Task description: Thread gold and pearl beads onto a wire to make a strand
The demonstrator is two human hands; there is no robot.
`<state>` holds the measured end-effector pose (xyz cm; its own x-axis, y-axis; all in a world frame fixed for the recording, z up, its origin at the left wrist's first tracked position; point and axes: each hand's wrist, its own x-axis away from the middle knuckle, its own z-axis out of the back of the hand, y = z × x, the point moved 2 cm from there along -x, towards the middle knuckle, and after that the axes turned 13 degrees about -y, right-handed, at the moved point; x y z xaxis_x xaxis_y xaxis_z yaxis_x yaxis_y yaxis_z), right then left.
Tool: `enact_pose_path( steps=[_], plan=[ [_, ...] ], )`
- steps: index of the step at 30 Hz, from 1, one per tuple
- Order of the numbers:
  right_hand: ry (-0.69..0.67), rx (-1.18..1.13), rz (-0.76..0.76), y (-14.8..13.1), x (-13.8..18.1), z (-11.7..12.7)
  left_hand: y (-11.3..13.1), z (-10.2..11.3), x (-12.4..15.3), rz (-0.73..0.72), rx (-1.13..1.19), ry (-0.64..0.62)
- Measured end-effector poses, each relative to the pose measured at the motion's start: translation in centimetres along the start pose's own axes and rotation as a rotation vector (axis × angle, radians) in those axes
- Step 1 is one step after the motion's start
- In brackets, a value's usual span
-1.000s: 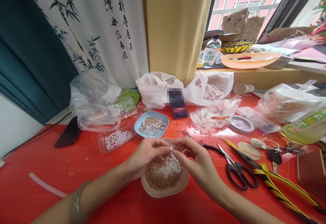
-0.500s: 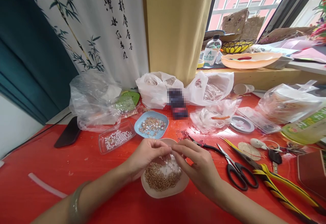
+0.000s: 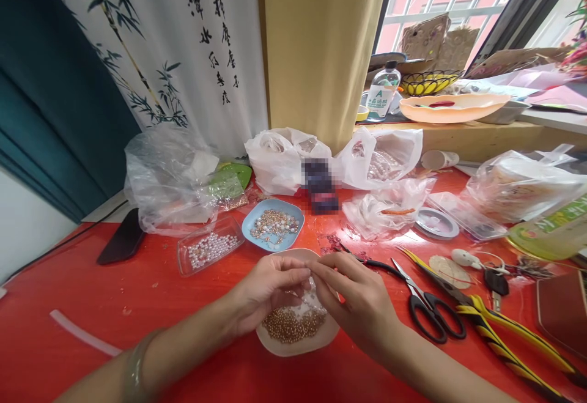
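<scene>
Over a white bowl (image 3: 293, 348) of small gold beads (image 3: 293, 325), my two hands meet fingertip to fingertip. My left hand (image 3: 275, 284) pinches with thumb and forefinger, and a bracelet (image 3: 135, 369) circles that wrist. My right hand (image 3: 353, 287) is also closed in a pinch, its fingertips touching the left ones. Whatever lies between the fingertips is too small to make out. Just behind the bowl sits a blue dish (image 3: 296, 232) of gold and pearly beads. To its left, a clear plastic box (image 3: 183, 262) holds white pearl beads (image 3: 212, 250).
On the right lie black-handled scissors (image 3: 426, 311), yellow-and-black pliers (image 3: 486, 320) and a key (image 3: 496, 287). A dark phone (image 3: 121, 238) rests at the left. Plastic bags (image 3: 279, 158) line the back of the red table (image 3: 192, 348). A clear bottle (image 3: 383, 94) stands on the windowsill.
Both hands stay over the bowl with their fingertips together. My left hand has shifted slightly to the right and its lower fingers have curled; the objects on the table keep their places.
</scene>
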<state>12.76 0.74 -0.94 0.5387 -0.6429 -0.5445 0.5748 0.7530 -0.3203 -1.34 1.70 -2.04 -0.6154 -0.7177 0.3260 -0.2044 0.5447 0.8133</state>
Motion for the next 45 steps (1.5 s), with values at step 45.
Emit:
enact_pose_path(
  steps=[45],
  plan=[
    [0.031,-0.092,-0.071,0.2,0.2,-0.1,0.3,0.8,-0.2,-0.21,0.066,0.16]
  ],
)
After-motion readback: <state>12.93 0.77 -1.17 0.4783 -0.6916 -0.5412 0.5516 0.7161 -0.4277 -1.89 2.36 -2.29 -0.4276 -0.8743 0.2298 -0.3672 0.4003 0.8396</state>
